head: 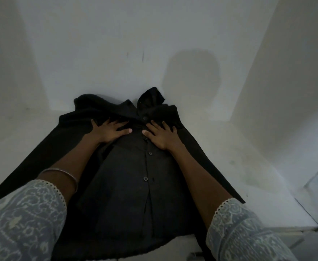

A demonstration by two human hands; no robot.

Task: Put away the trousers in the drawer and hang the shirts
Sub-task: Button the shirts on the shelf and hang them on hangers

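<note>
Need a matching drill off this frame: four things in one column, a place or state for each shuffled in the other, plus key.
Column 1
1. left hand
2. right hand
3. bangle
4. shirt

Column 2
A. lies buttoned on the white surface
B. flat on the shirt, right of the button row
C. round the left forearm
D. flat on the shirt, left of the button row

Pairs: 1-D, 2-B, 3-C, 4-A

Black buttoned shirt (146, 185), flat, collar rumpled
</note>
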